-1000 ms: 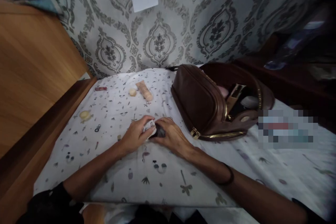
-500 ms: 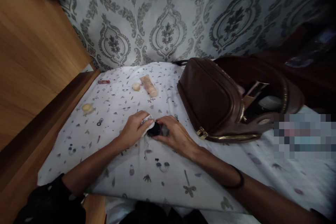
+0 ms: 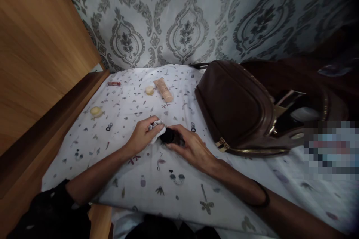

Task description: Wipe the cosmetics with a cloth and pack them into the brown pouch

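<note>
My left hand (image 3: 143,134) is closed on a crumpled white cloth or tissue (image 3: 158,129), its thumb pressed along the top. Beside it, my right hand (image 3: 190,143) has its fingers and thumb around a small container with a black cap (image 3: 167,135); most of the container's body is hidden in the palm. The white wad meets the edge of the black cap. Both hands are low over the printed white sheet (image 3: 134,183). Farther off lie a beige squeeze tube (image 3: 163,89) and a small round pale jar (image 3: 149,90).
An open brown leather bag (image 3: 232,101) with gold zips stands to the right, several items inside. On the left are a yellowish round pot (image 3: 96,111), a small red tube (image 3: 114,83) and a wooden panel (image 3: 42,44). A patterned curtain or wall covering (image 3: 174,18) rises behind.
The view has shifted slightly, so the surroundings sit a little differently in the picture. My hands keep their holds; the white wad and black cap now show more clearly between them.
</note>
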{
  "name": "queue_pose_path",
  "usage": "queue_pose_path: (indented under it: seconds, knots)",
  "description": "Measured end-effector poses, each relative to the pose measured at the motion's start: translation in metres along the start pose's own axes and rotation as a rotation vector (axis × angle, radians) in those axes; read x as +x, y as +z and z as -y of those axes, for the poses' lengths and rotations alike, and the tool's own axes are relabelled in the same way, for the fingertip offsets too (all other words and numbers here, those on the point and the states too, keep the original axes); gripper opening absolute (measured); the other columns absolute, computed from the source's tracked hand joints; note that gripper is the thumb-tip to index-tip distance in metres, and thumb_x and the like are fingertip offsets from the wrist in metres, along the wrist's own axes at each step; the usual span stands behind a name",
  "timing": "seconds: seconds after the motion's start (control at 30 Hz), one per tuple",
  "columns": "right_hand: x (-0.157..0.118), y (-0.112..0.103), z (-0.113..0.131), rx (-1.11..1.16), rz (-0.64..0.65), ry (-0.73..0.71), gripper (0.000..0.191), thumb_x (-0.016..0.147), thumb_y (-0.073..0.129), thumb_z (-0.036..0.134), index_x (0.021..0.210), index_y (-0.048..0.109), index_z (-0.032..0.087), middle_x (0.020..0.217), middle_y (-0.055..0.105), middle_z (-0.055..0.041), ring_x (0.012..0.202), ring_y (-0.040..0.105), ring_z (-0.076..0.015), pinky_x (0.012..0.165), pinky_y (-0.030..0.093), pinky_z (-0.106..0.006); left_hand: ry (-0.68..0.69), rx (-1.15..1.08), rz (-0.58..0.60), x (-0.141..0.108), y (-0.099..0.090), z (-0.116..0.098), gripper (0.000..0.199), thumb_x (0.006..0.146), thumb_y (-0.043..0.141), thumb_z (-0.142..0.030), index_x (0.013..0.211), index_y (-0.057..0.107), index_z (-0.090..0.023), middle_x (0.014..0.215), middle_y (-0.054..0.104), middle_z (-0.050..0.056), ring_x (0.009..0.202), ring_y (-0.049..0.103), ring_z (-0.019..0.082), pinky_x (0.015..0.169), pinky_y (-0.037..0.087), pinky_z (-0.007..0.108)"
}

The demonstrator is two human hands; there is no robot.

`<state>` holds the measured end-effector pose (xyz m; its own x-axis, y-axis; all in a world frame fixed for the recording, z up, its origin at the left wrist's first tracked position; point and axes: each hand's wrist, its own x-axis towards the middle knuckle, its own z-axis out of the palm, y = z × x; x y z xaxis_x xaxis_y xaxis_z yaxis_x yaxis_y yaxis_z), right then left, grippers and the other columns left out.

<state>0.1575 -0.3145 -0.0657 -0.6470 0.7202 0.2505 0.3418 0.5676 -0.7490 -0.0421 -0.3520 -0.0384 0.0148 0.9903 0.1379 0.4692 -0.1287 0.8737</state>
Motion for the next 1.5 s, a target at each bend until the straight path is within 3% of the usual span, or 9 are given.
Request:
queue_pose_path:
  seconds: [0.27, 0.47, 0.6, 0.77, 0.9, 1.03, 1.17, 1.4, 1.5]
  knots:
    - [0.0, 0.0, 0.002, 0.062, -0.049, -0.006, 0.036, 0.079, 0.075, 0.025, 0.113, 0.064, 0.022, 0.095, 0.072, -0.0034, 0.079, 0.067, -0.0192, 0.071, 0.054, -0.031, 0.066, 0.042, -0.009, -0.004, 0.003, -0.003, 0.022, 0.091, 0.058, -0.038, 0.084, 0.062, -0.017, 0.075, 0.06, -0.002, 0.073, 0.055, 0.014, 0.068, 0.042, 0.023]
    - [-0.004, 0.004, 0.003, 0.136, -0.059, 0.141, 0.066, 0.073, 0.076, 0.024, 0.131, 0.046, 0.025, 0.108, 0.073, -0.005, 0.068, 0.065, -0.0156, 0.066, 0.054, -0.032, 0.165, 0.153, 0.002, -0.007, 0.004, -0.013, 0.019, 0.093, 0.057, -0.033, 0.093, 0.068, -0.018, 0.086, 0.071, 0.002, 0.082, 0.065, 0.018, 0.077, 0.049, 0.026]
    - [-0.004, 0.004, 0.004, 0.179, -0.061, 0.116, 0.074, 0.074, 0.071, 0.024, 0.14, 0.036, 0.024, 0.104, 0.072, -0.0047, 0.07, 0.066, -0.0168, 0.068, 0.054, -0.032, 0.395, 0.193, 0.026, -0.009, 0.006, -0.013, 0.017, 0.096, 0.057, -0.029, 0.1, 0.069, -0.019, 0.097, 0.074, 0.007, 0.093, 0.068, 0.02, 0.087, 0.053, 0.032]
    - [-0.002, 0.003, 0.0, 0.204, -0.079, 0.108, 0.078, 0.073, 0.066, 0.019, 0.144, 0.033, 0.02, 0.106, 0.071, -0.0077, 0.085, 0.07, -0.0208, 0.077, 0.054, -0.034, 0.753, 0.32, 0.155, -0.012, 0.011, -0.01, 0.018, 0.097, 0.051, -0.017, 0.107, 0.067, -0.018, 0.105, 0.075, 0.01, 0.113, 0.064, 0.023, 0.095, 0.057, 0.039]
    - [0.001, 0.004, -0.007, 0.316, -0.121, 0.163, 0.079, 0.069, 0.062, 0.013, 0.144, 0.037, 0.021, 0.103, 0.067, -0.0058, 0.08, 0.067, -0.0173, 0.077, 0.055, -0.033, 0.907, 0.378, 0.141, -0.013, 0.013, -0.009, 0.022, 0.098, 0.047, -0.011, 0.105, 0.067, -0.017, 0.106, 0.076, 0.012, 0.117, 0.064, 0.023, 0.094, 0.06, 0.039]
    - [0.003, 0.003, -0.011, 0.502, -0.125, 0.191, 0.078, 0.065, 0.066, 0.014, 0.139, 0.044, 0.022, 0.113, 0.063, -0.0061, 0.075, 0.066, -0.0133, 0.069, 0.055, -0.028, 0.921, 0.395, 0.06, -0.013, 0.011, -0.009, 0.02, 0.098, 0.049, -0.012, 0.106, 0.067, -0.017, 0.108, 0.076, 0.011, 0.116, 0.065, 0.022, 0.093, 0.061, 0.037]
    - [0.003, 0.002, -0.01, 0.494, -0.122, 0.165, 0.077, 0.067, 0.072, 0.018, 0.139, 0.046, 0.022, 0.111, 0.063, -0.0051, 0.07, 0.064, -0.0114, 0.068, 0.055, -0.027, 0.874, 0.345, 0.056, -0.013, 0.01, -0.01, 0.019, 0.099, 0.048, -0.013, 0.107, 0.065, -0.015, 0.107, 0.075, 0.011, 0.113, 0.066, 0.022, 0.094, 0.06, 0.037]
    - [0.0, 0.001, -0.009, 0.507, -0.087, 0.132, 0.08, 0.07, 0.078, 0.026, 0.142, 0.045, 0.026, 0.109, 0.061, -0.0029, 0.07, 0.065, -0.0119, 0.071, 0.056, -0.029, 0.744, 0.275, 0.021, -0.012, 0.01, -0.008, 0.015, 0.099, 0.053, -0.019, 0.108, 0.064, -0.016, 0.104, 0.075, 0.012, 0.109, 0.068, 0.022, 0.094, 0.056, 0.035]
    - [0.0, 0.001, -0.009, 0.545, -0.089, 0.144, 0.083, 0.068, 0.084, 0.033, 0.142, 0.045, 0.027, 0.109, 0.061, -0.0031, 0.074, 0.067, -0.0141, 0.072, 0.058, -0.031, 0.612, 0.289, -0.025, -0.012, 0.008, -0.007, 0.014, 0.098, 0.054, -0.021, 0.108, 0.063, -0.016, 0.105, 0.075, 0.011, 0.101, 0.07, 0.02, 0.09, 0.055, 0.032]
